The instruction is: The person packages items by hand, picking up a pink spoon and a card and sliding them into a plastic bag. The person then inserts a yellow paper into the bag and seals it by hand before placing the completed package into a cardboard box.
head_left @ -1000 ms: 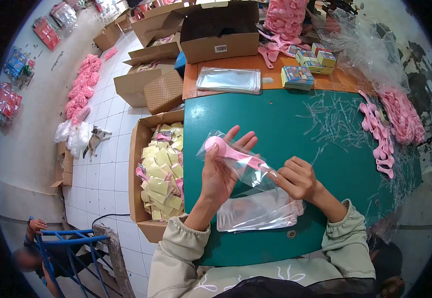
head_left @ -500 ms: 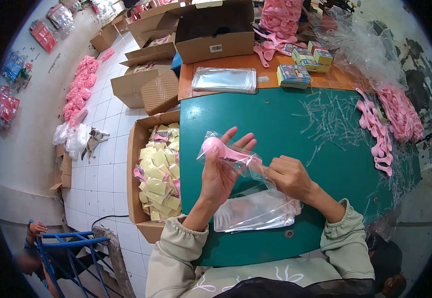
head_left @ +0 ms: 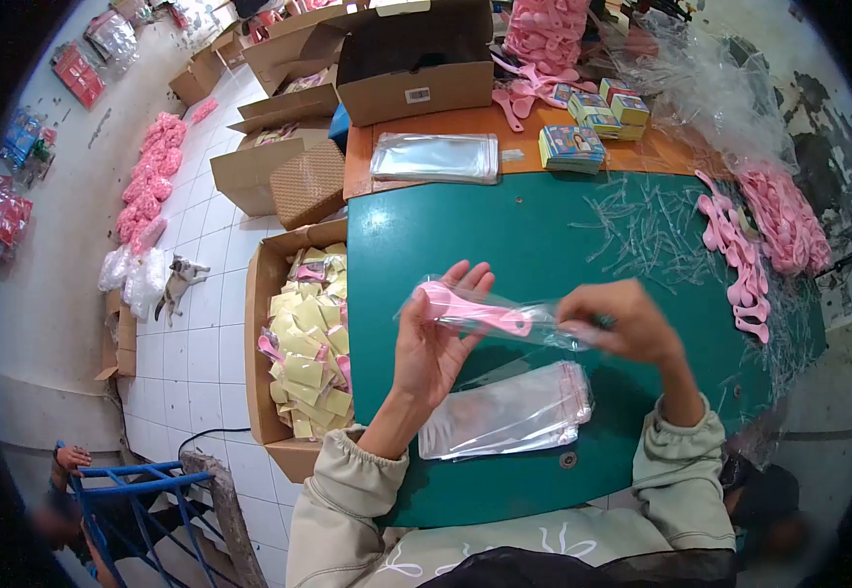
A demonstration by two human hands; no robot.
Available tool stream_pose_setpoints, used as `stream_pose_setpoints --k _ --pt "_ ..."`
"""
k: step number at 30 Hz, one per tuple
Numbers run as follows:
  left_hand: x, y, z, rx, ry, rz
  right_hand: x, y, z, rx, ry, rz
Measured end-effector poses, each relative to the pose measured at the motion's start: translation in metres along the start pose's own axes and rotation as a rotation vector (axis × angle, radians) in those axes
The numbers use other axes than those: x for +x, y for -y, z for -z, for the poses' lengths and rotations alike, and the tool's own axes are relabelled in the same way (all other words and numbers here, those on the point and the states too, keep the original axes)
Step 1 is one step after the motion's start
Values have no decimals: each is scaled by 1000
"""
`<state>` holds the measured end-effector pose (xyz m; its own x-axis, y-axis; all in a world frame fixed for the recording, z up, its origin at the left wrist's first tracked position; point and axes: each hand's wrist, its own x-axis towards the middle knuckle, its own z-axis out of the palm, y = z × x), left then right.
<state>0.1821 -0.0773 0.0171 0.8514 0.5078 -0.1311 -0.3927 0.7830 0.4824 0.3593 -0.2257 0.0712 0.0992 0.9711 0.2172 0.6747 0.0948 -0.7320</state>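
Note:
A pink plastic measuring spoon point(head_left: 480, 312) lies inside a clear plastic bag point(head_left: 549, 331), held level above the table. My left hand point(head_left: 428, 348) is palm up, its thumb over the spoon's bowl end and the fingers behind it. At the other end of the bag, my right hand point(head_left: 627, 321) is closed on the plastic, slightly smeared by motion. Below both hands a fanned stack of clear bags point(head_left: 504, 416) rests on the green table point(head_left: 436, 230).
Left of the table is a cardboard box point(head_left: 261, 397) of bagged spoons with yellow cards. Loose pink spoons point(head_left: 732, 255) and plastic strips point(head_left: 632, 230) lie to the right. Card stacks point(head_left: 571, 147) and more bags point(head_left: 434, 157) are at the back. A cat point(head_left: 181, 284) lies on the floor.
My right hand has moved right and up, drawing the bag's end out straight. The spoon now lies flatter, and its bowl end has shifted slightly right.

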Motion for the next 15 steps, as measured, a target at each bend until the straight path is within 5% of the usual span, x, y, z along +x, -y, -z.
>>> stream_pose_setpoints --k 4,6,8,13,14,15 --pt "2 -3 0 -9 8 -12 -22 -15 68 427 191 -223" --pt "3 -7 3 -39 -3 -36 -48 -64 103 553 37 -159" --pt "-1 -9 6 -88 -33 -47 -55 -119 147 402 -308 -336" --pt "2 -13 17 -283 -1 -29 -97 -179 223 -533 -290 -625" --pt "1 -14 18 -314 -1 -22 -61 -99 190 143 -490 -608" --pt "-1 -15 19 -287 -12 -34 -67 -121 195 253 -537 -571"
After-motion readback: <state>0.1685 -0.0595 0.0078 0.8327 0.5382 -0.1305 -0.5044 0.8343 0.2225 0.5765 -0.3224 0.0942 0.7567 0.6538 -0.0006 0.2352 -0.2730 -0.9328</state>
